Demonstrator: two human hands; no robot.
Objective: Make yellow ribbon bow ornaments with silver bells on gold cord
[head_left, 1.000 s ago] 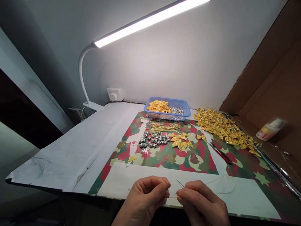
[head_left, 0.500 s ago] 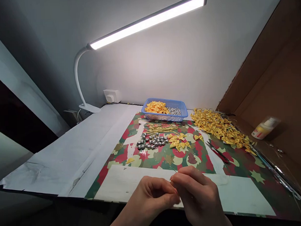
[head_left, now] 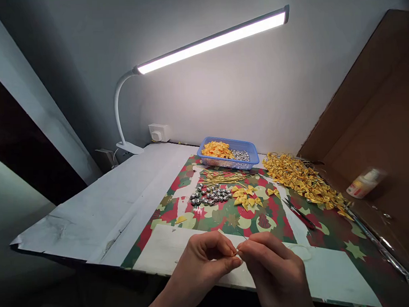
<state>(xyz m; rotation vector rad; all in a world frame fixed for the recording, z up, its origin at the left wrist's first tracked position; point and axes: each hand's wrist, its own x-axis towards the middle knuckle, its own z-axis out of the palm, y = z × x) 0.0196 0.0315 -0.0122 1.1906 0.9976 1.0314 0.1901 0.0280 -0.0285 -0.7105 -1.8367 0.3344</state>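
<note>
My left hand (head_left: 208, 256) and my right hand (head_left: 275, 267) meet fingertip to fingertip over the table's near edge. Both are closed in a pinch. A tiny yellowish bit (head_left: 234, 254) shows at the left fingertips, too small to name. A thin dark strand (head_left: 241, 234) sticks up by the right fingers, which mostly hide whatever they grip. Beyond the hands lie silver jingle bells (head_left: 211, 196), loose yellow ribbon bows (head_left: 247, 199) and a bundle of gold cords (head_left: 225, 176).
A blue basket (head_left: 228, 163) of bows and bells stands at the back. Right of it is a heap of corded bows (head_left: 302, 179). Scissors (head_left: 298, 213) lie at the right, near a white bottle (head_left: 364, 183). A lamp (head_left: 214, 41) hangs above.
The camera view has shifted, so the scene sits slightly lower and to the right. The hands stay together, and the left fingertips now show the tiny yellowish bit more plainly.
</note>
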